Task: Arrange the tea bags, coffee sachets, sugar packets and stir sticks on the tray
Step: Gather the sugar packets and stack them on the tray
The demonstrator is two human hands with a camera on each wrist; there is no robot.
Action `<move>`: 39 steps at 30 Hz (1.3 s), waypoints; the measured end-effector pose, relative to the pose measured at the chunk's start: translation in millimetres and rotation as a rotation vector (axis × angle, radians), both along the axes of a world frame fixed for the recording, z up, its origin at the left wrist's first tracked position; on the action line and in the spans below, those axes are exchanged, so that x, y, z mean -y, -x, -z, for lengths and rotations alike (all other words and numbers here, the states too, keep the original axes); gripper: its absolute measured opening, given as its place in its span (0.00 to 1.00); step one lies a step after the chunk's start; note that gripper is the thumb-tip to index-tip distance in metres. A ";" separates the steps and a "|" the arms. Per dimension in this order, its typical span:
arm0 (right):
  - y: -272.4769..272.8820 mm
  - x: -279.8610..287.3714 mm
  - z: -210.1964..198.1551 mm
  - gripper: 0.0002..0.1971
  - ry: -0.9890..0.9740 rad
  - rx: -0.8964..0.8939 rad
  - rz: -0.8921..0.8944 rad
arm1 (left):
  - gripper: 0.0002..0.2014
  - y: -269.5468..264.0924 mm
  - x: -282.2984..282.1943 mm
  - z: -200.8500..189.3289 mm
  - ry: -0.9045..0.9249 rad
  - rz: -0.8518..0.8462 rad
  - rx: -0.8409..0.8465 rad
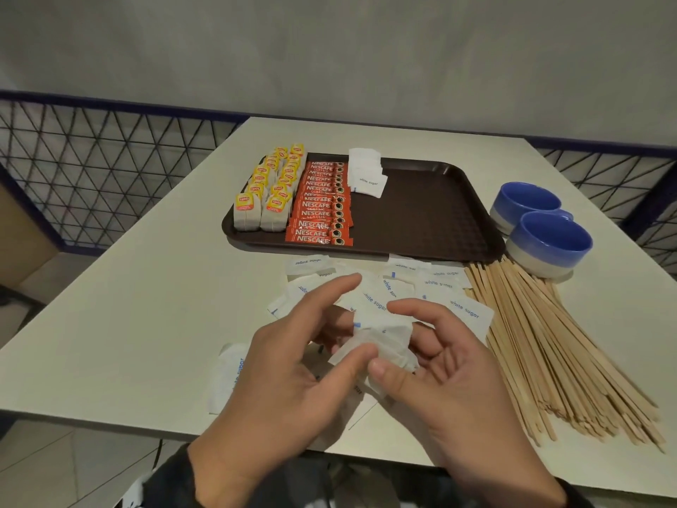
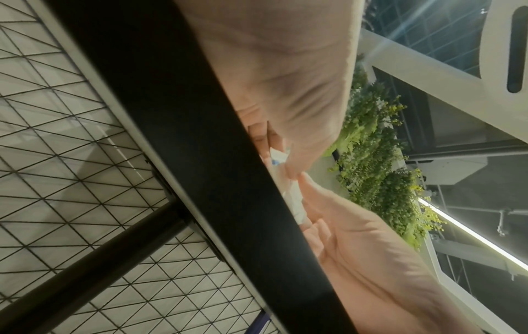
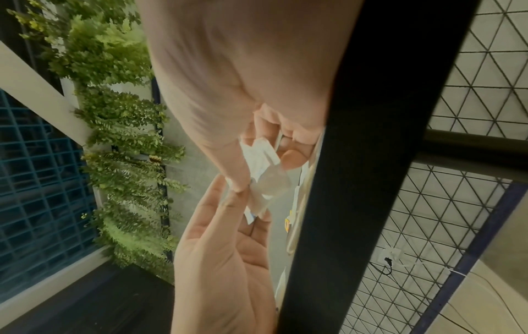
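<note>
Above the table's front edge, both hands hold a small bunch of white sugar packets (image 1: pixel 379 344). My left hand (image 1: pixel 329 324) pinches it with thumb over fingers, the index finger stretched out. My right hand (image 1: pixel 421 342) grips it from the right, thumb on top. The wrist views show the same bunch (image 2: pixel 291 196) (image 3: pixel 262 162) between the two hands. Loose sugar packets (image 1: pixel 439 287) lie in front of the brown tray (image 1: pixel 432 214). On the tray stand tea bags (image 1: pixel 263 199), a column of coffee sachets (image 1: pixel 320 207) and a short row of sugar packets (image 1: pixel 366 174). Stir sticks (image 1: pixel 549 353) lie fanned at the right.
Two blue bowls (image 1: pixel 549 243) stand right of the tray, touching the far ends of the sticks. One sugar packet (image 1: pixel 227 375) lies near the front edge at the left. The tray's right half is bare. A wire-mesh fence (image 1: pixel 91 170) runs behind the table.
</note>
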State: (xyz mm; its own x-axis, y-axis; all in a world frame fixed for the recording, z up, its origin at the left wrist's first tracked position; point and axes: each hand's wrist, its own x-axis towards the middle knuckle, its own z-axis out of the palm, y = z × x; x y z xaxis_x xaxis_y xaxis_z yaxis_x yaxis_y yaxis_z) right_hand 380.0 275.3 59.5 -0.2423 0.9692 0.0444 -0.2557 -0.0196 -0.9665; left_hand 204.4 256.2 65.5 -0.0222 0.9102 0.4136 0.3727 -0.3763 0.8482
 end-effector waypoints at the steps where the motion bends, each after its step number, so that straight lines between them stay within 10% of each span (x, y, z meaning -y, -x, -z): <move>1: 1.3 0.1 -0.5 0.24 -0.016 0.019 0.018 | 0.27 0.3 -1.3 0.1 0.003 0.000 0.018; 14: 4.3 -2.4 0.5 0.08 -0.005 0.048 0.106 | 0.07 7.5 -9.6 -0.9 0.076 0.056 0.393; 39: 9.5 -3.0 -1.1 0.08 0.015 0.067 0.136 | 0.28 1.1 -4.1 -6.1 0.161 0.136 0.351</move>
State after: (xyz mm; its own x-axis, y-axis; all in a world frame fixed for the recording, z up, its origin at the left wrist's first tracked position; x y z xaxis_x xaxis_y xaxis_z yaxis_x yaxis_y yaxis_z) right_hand 370.5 278.3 60.6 -0.1110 0.9937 0.0180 -0.1920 -0.0037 -0.9814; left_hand 203.3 260.3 71.6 -0.0119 0.9671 0.2541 0.0066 -0.2540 0.9672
